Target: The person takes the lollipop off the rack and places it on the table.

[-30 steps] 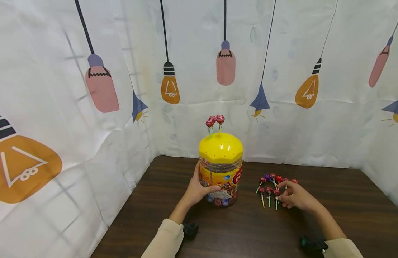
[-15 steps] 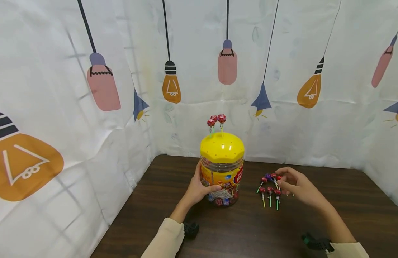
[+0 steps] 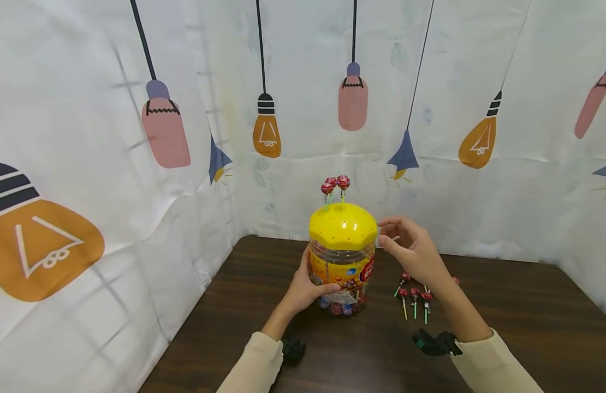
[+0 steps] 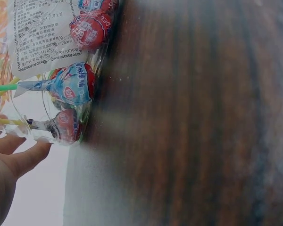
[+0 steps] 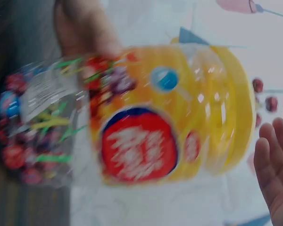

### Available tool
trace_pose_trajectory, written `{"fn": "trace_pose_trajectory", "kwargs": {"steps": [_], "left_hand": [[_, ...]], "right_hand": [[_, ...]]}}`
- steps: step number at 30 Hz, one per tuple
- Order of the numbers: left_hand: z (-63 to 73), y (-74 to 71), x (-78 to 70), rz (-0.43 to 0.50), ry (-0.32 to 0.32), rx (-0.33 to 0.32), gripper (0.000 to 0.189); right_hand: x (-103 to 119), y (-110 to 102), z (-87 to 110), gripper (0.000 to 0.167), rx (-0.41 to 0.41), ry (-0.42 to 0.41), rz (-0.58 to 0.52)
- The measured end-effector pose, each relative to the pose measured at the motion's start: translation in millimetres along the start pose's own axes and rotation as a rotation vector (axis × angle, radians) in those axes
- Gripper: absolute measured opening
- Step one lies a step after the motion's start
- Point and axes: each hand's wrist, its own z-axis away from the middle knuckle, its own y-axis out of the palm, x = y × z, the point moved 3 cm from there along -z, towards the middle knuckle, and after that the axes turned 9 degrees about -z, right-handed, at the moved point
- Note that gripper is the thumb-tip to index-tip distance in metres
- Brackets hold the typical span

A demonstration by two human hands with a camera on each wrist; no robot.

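Observation:
A clear candy jar (image 3: 343,267) with a yellow lid (image 3: 343,225) stands on the dark wooden table. My left hand (image 3: 302,288) grips its left side, thumb across the front. Three red lollipops (image 3: 343,182) stick up from the lid. At the lid's right edge is my raised right hand (image 3: 412,248), fingers bent toward the thumb. A thin pale sliver shows between them; whether it is a stick cannot be told. The right wrist view shows that hand (image 5: 278,176) beside the lid, partly cut off. Wrapped lollipops (image 4: 68,84) fill the jar's bottom.
Several loose lollipops (image 3: 415,296) lie right of the jar, partly hidden behind the right forearm. A white curtain (image 3: 303,185) with printed lamps hangs behind and left of the table (image 3: 362,355). Black cameras (image 3: 435,343) are strapped to both wrists.
My right hand has risen from the loose lollipops and moved left to the lid's edge. The left hand keeps its grip on the jar. The head view has shifted slightly.

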Motion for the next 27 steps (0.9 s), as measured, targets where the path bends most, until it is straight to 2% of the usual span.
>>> {"fn": "trace_pose_trajectory", "kwargs": {"steps": [7,14,19,27], "left_hand": [[-1.8,0.8,-4.9,-0.007,-0.011,0.011,0.110],[2.1,-1.2,-3.9,-0.012,-0.015,0.006,0.113],[2.7,-0.3,-1.9,0.001,-0.021,-0.001,0.112],[1.0,1.0,0.7,0.002,-0.011,-0.002,0.113]], "right_hand": [[24,13,-46.1,0.029,-0.039,-0.028,0.008],[25,27,-81.9,0.039,-0.033,0.032,0.042],[19,35,-96.5,0.041,-0.023,0.095,0.036],[16,38,-105.1,0.039,-0.018,0.101,0.038]]}}
